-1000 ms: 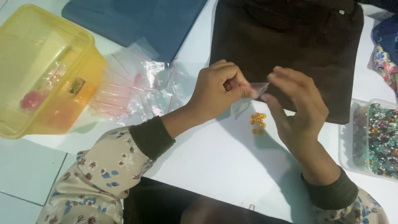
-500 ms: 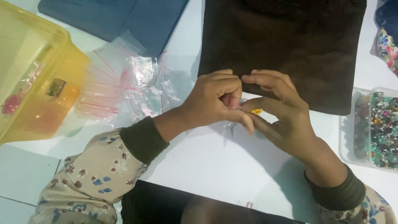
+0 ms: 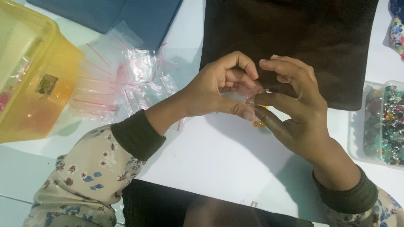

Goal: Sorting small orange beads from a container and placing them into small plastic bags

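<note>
I see the left hand (image 3: 219, 90) and the right hand (image 3: 290, 109) meeting over the white table (image 3: 210, 168), and both pinch with the fingertips a small clear plastic bag (image 3: 254, 97) between them, just in front of the dark brown cloth (image 3: 294, 38). A few small orange beads (image 3: 258, 123) show just under the bag, between the two thumbs, but I cannot tell if they are inside it or lie on the table. To the left lie a pile of empty clear bags (image 3: 126, 84) and a yellow plastic box (image 3: 33, 80), a blue cloth (image 3: 126, 17) is at the top, and a clear tray of coloured beads (image 3: 385, 126) stands at the right edge.
</note>
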